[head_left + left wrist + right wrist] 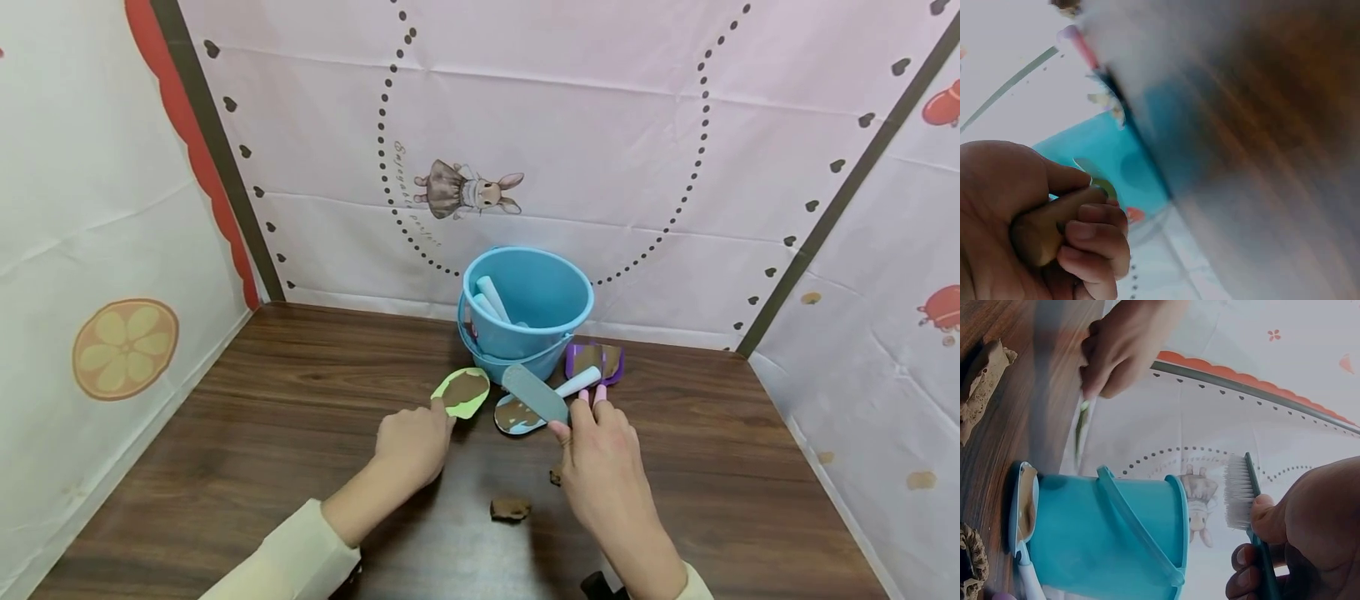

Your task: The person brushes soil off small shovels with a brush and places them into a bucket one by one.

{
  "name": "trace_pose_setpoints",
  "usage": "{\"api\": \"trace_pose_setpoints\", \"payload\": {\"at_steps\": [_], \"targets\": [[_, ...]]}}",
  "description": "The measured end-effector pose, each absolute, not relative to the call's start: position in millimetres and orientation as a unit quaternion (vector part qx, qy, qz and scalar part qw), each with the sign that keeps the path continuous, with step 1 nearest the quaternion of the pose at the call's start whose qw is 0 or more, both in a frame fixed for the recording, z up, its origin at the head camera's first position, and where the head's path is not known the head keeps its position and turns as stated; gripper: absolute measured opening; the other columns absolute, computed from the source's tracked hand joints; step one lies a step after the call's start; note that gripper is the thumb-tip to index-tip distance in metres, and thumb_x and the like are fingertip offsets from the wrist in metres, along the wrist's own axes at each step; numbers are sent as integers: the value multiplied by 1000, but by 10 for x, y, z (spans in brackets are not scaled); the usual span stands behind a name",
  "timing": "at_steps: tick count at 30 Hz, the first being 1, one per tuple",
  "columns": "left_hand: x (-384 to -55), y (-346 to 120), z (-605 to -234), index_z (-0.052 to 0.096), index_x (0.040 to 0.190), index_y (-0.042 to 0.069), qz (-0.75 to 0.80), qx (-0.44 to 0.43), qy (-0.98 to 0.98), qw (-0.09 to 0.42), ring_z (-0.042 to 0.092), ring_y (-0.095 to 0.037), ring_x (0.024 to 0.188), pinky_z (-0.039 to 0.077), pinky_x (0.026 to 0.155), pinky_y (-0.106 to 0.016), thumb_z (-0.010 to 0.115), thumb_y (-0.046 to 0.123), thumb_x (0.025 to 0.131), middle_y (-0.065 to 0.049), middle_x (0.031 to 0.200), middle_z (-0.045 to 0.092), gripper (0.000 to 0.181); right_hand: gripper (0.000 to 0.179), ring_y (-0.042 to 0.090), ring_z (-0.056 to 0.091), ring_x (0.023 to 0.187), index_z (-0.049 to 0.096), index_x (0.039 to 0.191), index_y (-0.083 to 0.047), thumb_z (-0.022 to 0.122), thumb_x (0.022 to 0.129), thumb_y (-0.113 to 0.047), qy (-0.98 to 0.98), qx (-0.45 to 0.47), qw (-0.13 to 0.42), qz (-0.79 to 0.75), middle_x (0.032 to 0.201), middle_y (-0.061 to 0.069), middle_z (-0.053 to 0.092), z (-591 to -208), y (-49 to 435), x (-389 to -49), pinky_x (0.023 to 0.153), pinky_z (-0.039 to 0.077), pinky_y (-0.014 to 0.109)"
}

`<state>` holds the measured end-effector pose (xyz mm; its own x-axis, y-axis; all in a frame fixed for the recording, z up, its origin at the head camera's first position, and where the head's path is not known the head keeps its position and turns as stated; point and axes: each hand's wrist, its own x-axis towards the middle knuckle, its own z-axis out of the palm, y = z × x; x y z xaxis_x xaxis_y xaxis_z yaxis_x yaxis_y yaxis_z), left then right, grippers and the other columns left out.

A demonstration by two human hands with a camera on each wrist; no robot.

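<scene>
My left hand (412,446) grips the handle of a light green toy shovel (465,392), whose blade is coated with brown, sand-like material. In the left wrist view, its fingers curl round the thick handle (1054,228). My right hand (602,467) holds a teal brush (534,393) by its handle, thumb pressed along it. White bristles (1239,492) show in the right wrist view. The brush overlaps a light blue shovel (514,415) with a white handle in the head view; brown material lies on that blade too.
A blue bucket (517,342) with light handles (491,298) inside stands at the back against the printed cloth. Beside it lies a purple tool (612,367) with brown material. Brown lumps (510,509) lie on the wooden table (300,400) nearer to me.
</scene>
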<state>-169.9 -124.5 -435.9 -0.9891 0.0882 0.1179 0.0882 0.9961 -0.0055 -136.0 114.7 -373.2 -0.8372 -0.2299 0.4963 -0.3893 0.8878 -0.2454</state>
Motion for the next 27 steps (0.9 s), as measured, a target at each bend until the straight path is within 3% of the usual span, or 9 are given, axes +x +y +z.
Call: {"api": "trace_pose_setpoints", "payload": {"at_steps": [4,12,22,27], "targets": [[-1526,-1348,-4258,61,95,8,7,-82,-987,139,64,-29,61,45,46,-41,63,34,101,-9,69,61,27,29,28,46,68,61,101,2,66,98,-27,-944,163,231,168,77,10,47,-3730,1142,-1368,67,43,44],[-1355,-1366,-4111,65,100,14,-2,-102,-963,249,57,-28,79,39,64,-45,71,36,95,-7,86,62,23,27,22,37,64,54,87,-4,66,98,-26,-948,161,215,171,71,5,37,-3763,1101,-1344,61,34,35],[-1327,-1092,-4055,65,89,9,-25,-134,-936,323,54,-26,75,35,61,-39,81,38,85,-6,81,59,33,31,24,42,63,53,83,-3,71,94,-27,-943,170,250,137,71,6,39,-3832,1006,-1304,59,36,35],[-1316,-962,-4042,64,83,8,-40,-133,-930,340,52,-24,71,32,59,-36,83,39,80,-5,76,55,36,33,28,49,68,53,82,-3,71,94,-29,-939,189,260,127,73,9,46,-3883,939,-1282,62,43,40]]}}
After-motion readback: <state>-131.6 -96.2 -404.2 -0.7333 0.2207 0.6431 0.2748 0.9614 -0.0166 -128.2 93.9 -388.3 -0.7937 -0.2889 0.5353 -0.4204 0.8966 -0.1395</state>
